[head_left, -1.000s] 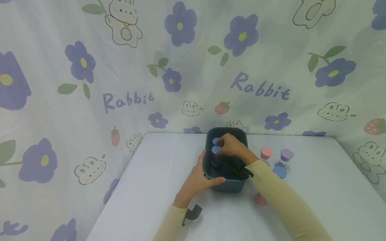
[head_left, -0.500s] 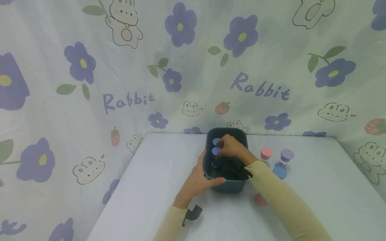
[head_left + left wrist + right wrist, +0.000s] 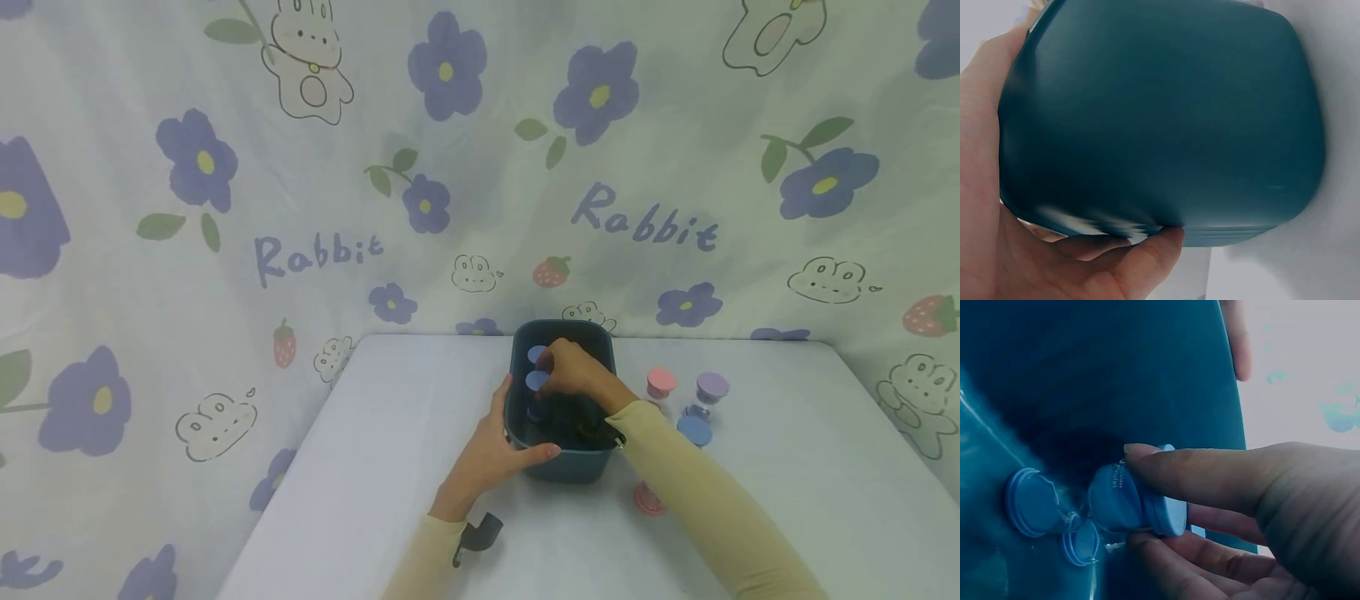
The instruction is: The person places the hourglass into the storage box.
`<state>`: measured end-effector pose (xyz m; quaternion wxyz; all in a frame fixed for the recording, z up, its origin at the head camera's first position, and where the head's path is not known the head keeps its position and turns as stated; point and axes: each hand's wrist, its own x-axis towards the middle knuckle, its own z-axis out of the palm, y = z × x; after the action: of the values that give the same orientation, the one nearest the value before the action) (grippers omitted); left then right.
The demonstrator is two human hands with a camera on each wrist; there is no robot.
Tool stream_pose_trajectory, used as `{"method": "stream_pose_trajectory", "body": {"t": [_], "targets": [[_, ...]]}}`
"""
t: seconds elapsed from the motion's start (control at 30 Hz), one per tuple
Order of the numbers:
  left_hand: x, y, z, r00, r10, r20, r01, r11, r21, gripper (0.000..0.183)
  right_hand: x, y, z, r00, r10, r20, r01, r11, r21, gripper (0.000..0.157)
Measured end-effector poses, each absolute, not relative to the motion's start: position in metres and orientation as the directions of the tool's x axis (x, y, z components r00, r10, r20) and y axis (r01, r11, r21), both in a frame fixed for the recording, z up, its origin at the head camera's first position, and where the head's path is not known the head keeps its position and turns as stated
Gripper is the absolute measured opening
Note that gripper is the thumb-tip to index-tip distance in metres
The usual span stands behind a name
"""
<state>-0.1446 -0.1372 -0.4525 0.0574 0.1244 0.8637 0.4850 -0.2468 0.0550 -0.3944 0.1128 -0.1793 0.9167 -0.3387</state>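
A dark teal bin [image 3: 567,467] stands on the white table. My left hand [image 3: 486,454] grips its near-left corner, thumb at the front rim and fingers along the left side; the left wrist view shows the bin wall [image 3: 1166,119] against this hand [image 3: 1122,269]. Inside the bin, my right hand [image 3: 573,368] pinches a blue-capped sand timer [image 3: 537,381] between thumb and fingers. Printed lettering shows on the clear body of this sand timer [image 3: 1113,494] in the right wrist view. Behind it in the bin stands another blue-capped sand timer [image 3: 537,355], partly hidden by the right hand.
Right of the bin stand a pink sand timer [image 3: 662,382], a purple sand timer [image 3: 712,387] and a blue sand timer [image 3: 694,431]. Another pink sand timer [image 3: 649,498] is partly covered by the right sleeve. A patterned cloth [image 3: 480,167] hangs behind the table.
The pinched sand timer has shifted very slightly toward the near side of the bin. Both hands keep nearly the same place, and the bin stays put.
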Motion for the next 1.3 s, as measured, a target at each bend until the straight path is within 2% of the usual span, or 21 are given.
{"method": "stream_pose_trajectory", "body": {"t": [0.37, 0.63, 0.97, 1.3], "targets": [[-0.144, -0.137, -0.454, -0.962, 0.271, 0.039, 0.177, 0.507, 0.844, 0.125, -0.246, 0.056, -0.394, -0.908, -0.408, -0.091, -0.266, 0.732, -0.628, 0.055], [-0.141, -0.138, -0.451, -0.966, 0.256, 0.017, 0.153, 0.520, 0.840, 0.126, -0.241, 0.073, -0.376, -0.907, -0.419, -0.037, -0.287, 0.682, -0.673, 0.063], [-0.142, -0.137, -0.453, -0.969, 0.247, 0.001, 0.132, 0.518, 0.845, 0.127, -0.205, 0.117, -0.338, -0.926, -0.370, 0.072, -0.300, 0.610, -0.733, 0.053], [-0.141, -0.136, -0.452, -0.972, 0.236, 0.013, 0.140, 0.533, 0.834, 0.127, -0.167, 0.170, -0.327, -0.962, -0.244, 0.125, -0.252, 0.608, -0.753, 0.049]]}}
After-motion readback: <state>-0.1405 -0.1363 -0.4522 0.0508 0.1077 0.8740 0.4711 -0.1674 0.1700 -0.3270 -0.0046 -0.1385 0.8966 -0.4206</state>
